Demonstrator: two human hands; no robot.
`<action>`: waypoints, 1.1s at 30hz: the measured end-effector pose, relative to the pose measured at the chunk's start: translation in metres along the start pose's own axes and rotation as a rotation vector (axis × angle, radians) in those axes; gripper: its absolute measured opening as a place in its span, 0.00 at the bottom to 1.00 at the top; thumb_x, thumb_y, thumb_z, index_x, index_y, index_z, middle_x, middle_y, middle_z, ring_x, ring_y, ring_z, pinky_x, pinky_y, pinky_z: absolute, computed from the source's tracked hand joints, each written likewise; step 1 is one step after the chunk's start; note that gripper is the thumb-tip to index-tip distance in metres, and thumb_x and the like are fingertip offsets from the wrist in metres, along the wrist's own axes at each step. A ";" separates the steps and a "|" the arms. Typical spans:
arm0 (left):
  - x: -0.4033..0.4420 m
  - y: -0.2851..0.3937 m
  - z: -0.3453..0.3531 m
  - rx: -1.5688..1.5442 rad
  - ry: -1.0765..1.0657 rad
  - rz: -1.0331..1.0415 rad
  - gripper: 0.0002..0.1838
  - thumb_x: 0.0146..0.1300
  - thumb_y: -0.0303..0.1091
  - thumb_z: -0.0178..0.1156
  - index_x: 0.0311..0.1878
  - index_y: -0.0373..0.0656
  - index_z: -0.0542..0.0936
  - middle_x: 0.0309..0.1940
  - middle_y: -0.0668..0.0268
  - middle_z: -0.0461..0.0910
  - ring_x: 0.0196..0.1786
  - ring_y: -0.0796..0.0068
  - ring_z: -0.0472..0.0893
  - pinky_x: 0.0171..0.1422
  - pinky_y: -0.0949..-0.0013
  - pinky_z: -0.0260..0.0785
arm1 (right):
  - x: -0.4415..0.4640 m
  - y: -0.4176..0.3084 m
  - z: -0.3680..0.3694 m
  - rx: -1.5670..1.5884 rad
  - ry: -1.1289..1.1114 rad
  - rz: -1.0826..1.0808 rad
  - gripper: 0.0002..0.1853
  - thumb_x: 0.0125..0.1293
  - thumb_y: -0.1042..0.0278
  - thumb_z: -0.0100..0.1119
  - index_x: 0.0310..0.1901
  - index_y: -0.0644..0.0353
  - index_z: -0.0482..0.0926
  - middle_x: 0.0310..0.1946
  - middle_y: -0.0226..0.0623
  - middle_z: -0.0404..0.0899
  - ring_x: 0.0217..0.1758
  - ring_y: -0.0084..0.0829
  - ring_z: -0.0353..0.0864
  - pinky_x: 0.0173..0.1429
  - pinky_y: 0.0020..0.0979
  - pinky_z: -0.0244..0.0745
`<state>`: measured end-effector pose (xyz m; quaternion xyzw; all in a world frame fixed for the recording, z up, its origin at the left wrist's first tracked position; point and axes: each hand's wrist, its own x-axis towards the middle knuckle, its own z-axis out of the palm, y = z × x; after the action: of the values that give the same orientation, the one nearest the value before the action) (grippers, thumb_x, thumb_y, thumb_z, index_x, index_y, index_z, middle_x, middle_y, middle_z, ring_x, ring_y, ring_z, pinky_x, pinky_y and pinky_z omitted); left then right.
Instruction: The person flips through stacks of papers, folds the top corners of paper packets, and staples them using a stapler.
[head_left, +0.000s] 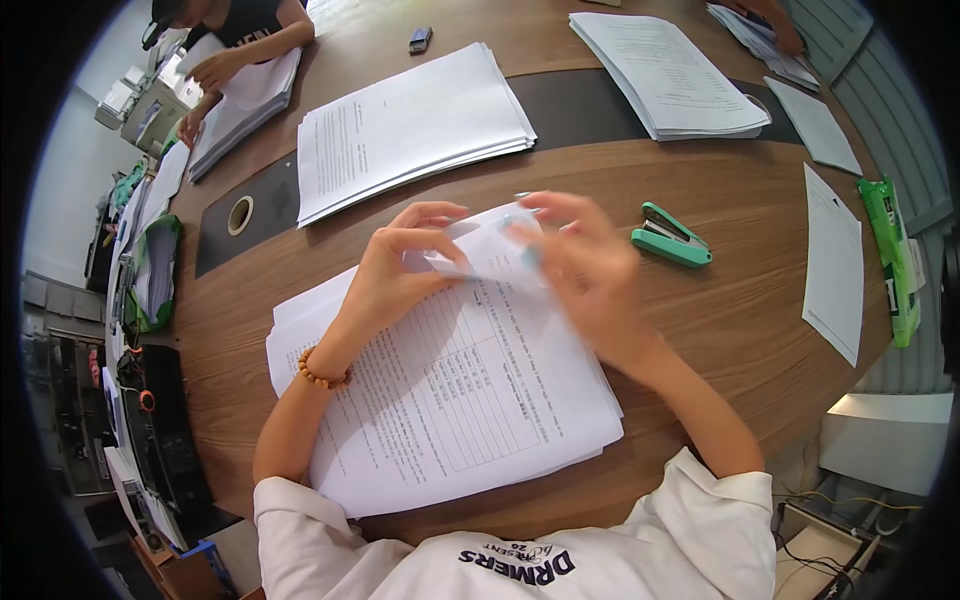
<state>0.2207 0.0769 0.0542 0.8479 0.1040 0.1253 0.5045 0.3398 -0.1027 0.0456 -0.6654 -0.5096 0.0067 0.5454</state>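
Note:
A thick stack of printed paper sheets [440, 400] lies on the table in front of me. My left hand [410, 260] is over the stack's far edge, with thumb and fingers closed on the top corner of a sheet. A bracelet of brown beads circles that wrist. My right hand [590, 270] is just right of it, above the same far edge. Motion blurs its fingers, so I cannot make out whether they grip the paper. To the right of that hand, a teal stapler [672, 236] rests on the wood.
Two more paper stacks [410, 130] [670, 80] lie farther back. A tape roll [240, 215] is on the left, a small dark box [420, 40] at the back. Loose sheets [832, 265] and a green packet [890, 262] line the right edge. Another person [250, 40] handles papers at far left.

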 end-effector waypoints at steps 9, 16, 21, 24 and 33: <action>-0.003 0.008 -0.001 0.024 -0.047 -0.009 0.15 0.36 0.16 0.57 0.21 0.49 0.85 0.50 0.65 0.75 0.57 0.64 0.69 0.59 0.62 0.64 | -0.001 0.019 0.001 -0.205 -0.126 0.046 0.11 0.53 0.69 0.63 0.39 0.60 0.82 0.43 0.35 0.70 0.40 0.30 0.70 0.43 0.30 0.69; -0.002 0.006 -0.001 0.021 -0.046 -0.037 0.13 0.35 0.17 0.58 0.20 0.49 0.85 0.50 0.65 0.75 0.57 0.64 0.70 0.59 0.63 0.63 | 0.001 0.018 0.006 -0.301 -0.107 -0.059 0.11 0.51 0.73 0.65 0.38 0.61 0.83 0.43 0.34 0.71 0.40 0.29 0.69 0.37 0.28 0.70; 0.001 0.011 0.001 0.098 0.061 -0.078 0.10 0.38 0.22 0.64 0.28 0.46 0.84 0.49 0.66 0.75 0.55 0.68 0.71 0.59 0.66 0.62 | -0.003 0.018 0.010 -0.389 0.007 -0.224 0.04 0.51 0.71 0.63 0.29 0.59 0.80 0.41 0.27 0.71 0.41 0.29 0.70 0.40 0.31 0.65; -0.001 0.003 0.002 0.045 0.076 -0.051 0.11 0.40 0.24 0.66 0.31 0.46 0.83 0.49 0.67 0.76 0.54 0.69 0.71 0.59 0.67 0.62 | -0.005 0.020 0.010 -0.510 0.046 -0.384 0.04 0.51 0.72 0.62 0.31 0.58 0.80 0.41 0.29 0.71 0.41 0.29 0.71 0.40 0.30 0.65; -0.002 0.002 -0.003 0.016 -0.053 -0.009 0.10 0.37 0.18 0.62 0.19 0.49 0.84 0.50 0.66 0.75 0.56 0.65 0.70 0.58 0.63 0.65 | 0.006 0.024 -0.002 -0.081 -0.020 0.083 0.12 0.50 0.73 0.64 0.39 0.57 0.83 0.42 0.34 0.70 0.39 0.30 0.68 0.39 0.29 0.68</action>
<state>0.2180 0.0778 0.0575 0.8544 0.0955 0.0994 0.5009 0.3600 -0.0975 0.0316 -0.7074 -0.4868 0.0156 0.5122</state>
